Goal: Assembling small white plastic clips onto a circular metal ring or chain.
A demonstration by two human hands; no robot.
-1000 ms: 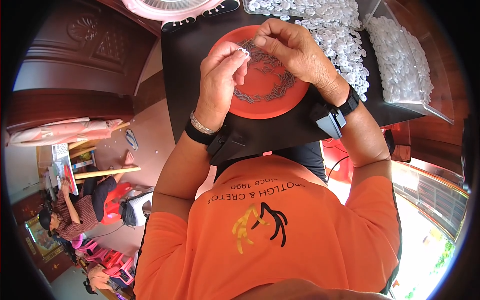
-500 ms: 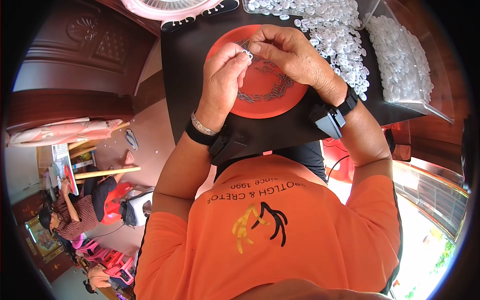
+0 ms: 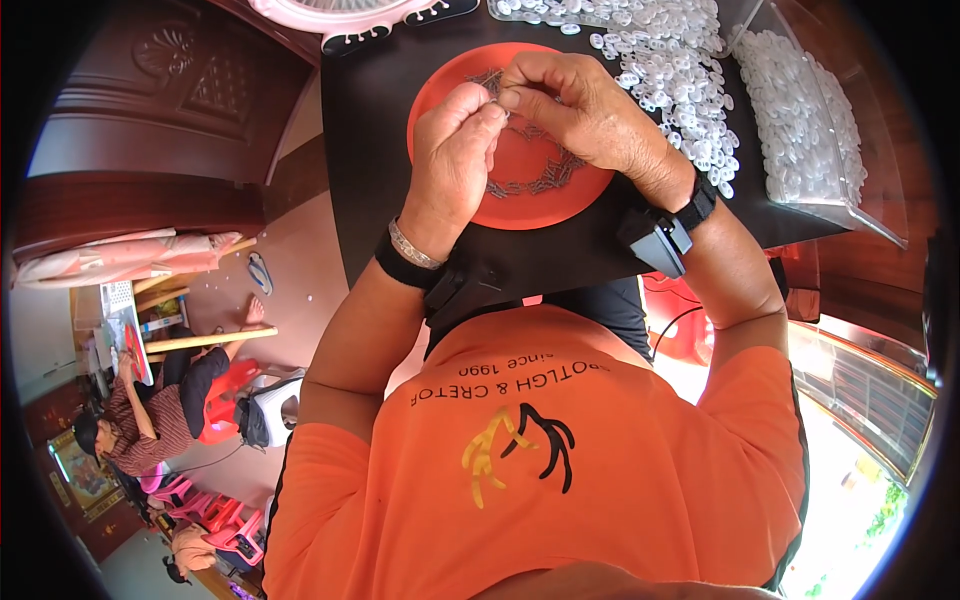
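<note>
Over a round orange-red plate (image 3: pixel 535 210), both my hands meet fingertip to fingertip. My left hand (image 3: pixel 453 165) is closed in a pinch, its thumb and forefinger around a small white plastic piece that the fingers now almost wholly hide. Pressed against it from the other side, my right hand (image 3: pixel 595 115) also pinches with thumb and forefinger; what it holds is too small and covered to make out. Small grey metal screws (image 3: pixel 555 178) lie scattered on the plate beneath. Many small white oval plastic pieces (image 3: pixel 690 115) are heaped on the table beside my right wrist.
A clear bin (image 3: pixel 810 130) full of white pieces stands at the right table edge. A pink-rimmed fan (image 3: pixel 345 18) lies at the far left of the black table (image 3: pixel 365 120). Off to the left, a seated person (image 3: pixel 165 415) works at another table.
The white piece, showing between my fingertips before, is now nearly covered as the hands have closed together. My left hand has shifted slightly right; the plate appears a little higher in view.
</note>
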